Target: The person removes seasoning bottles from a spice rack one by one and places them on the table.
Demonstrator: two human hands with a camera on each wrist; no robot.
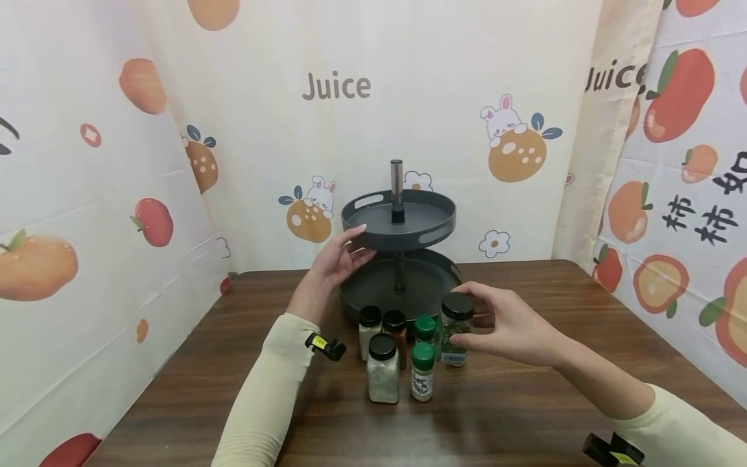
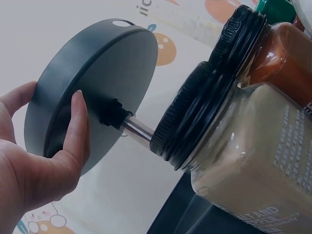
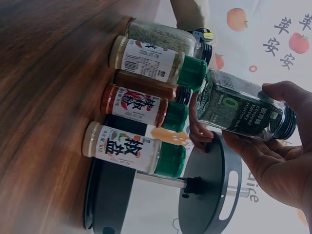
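Note:
My left hand [image 1: 335, 261] grips the left rim of the upper tray [image 1: 403, 239] of a dark grey two-tier rack. In the left wrist view, a finger of the left hand [image 2: 46, 163] reaches beneath that tray. My right hand [image 1: 508, 324] holds a glass jar of chopped parsley [image 1: 454, 332] with a black lid, in front of the lower tray [image 1: 373, 288]. The right wrist view shows the parsley jar [image 3: 239, 107] raised off the table, thumb and fingers on opposite sides near its lid.
Black-lidded spice jars, including a pale one [image 1: 383, 379] and a reddish one [image 1: 397, 334], stand before the rack. Green-capped bottles [image 1: 423, 383] stand beside them; three show in the right wrist view. A metal post [image 1: 397, 185] rises above the upper tray. Printed curtains surround the wooden table [image 1: 496, 421].

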